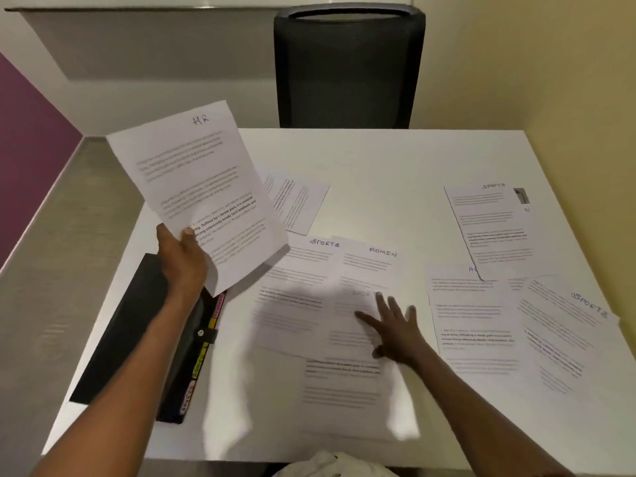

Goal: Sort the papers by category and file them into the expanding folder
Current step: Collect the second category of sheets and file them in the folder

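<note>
L hand (180, 259) pinching white printed sheet marked HR (196, 191) above black expanding folder (144, 332); R hand (392, 330) flat, fingers spread on SPORTS sheet (347, 339). Risk: overlapped ADMIN sheet (370, 266) under R fingertips drags along, categories mix

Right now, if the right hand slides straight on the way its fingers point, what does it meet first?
The right hand points up and left across the loose sheets. It would probably first reach the sheet marked ADMIN, then the one marked SPORTS; the overlap is unclear.
</note>
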Demonstrator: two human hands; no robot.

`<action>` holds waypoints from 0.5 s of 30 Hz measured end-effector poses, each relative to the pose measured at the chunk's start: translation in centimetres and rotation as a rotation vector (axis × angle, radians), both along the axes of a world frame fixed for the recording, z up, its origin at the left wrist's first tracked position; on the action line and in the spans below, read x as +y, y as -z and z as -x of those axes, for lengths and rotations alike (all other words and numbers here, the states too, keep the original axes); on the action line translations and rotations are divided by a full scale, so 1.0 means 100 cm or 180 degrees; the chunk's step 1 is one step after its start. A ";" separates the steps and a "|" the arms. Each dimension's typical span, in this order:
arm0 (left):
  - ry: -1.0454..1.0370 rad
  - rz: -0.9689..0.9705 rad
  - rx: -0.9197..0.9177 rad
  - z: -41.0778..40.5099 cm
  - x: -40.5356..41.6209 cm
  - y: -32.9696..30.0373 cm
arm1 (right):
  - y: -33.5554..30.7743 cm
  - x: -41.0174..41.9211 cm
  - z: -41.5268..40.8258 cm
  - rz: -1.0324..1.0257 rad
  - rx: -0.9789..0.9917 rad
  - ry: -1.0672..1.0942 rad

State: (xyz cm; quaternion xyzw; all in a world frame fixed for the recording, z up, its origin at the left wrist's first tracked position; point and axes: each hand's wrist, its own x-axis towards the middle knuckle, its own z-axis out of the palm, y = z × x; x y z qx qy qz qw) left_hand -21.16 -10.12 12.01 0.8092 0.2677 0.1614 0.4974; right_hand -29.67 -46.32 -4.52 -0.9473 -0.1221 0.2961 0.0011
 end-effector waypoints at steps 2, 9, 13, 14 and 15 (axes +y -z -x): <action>0.0047 0.0066 -0.0010 -0.004 0.008 0.005 | -0.007 -0.028 -0.004 0.0251 -0.0399 0.0034; 0.0033 0.0217 0.0090 -0.007 0.022 0.020 | -0.039 0.014 -0.030 -0.0251 -0.0600 0.0333; -0.0036 0.0313 0.0006 -0.013 0.038 0.016 | -0.015 0.085 -0.035 -0.0203 -0.0172 -0.0152; -0.0065 0.0321 -0.0041 -0.017 0.043 0.012 | -0.011 0.096 -0.034 -0.0133 -0.0260 -0.0131; -0.0091 0.0313 -0.0087 -0.020 0.050 0.008 | -0.009 0.103 -0.034 -0.0080 -0.0465 -0.0071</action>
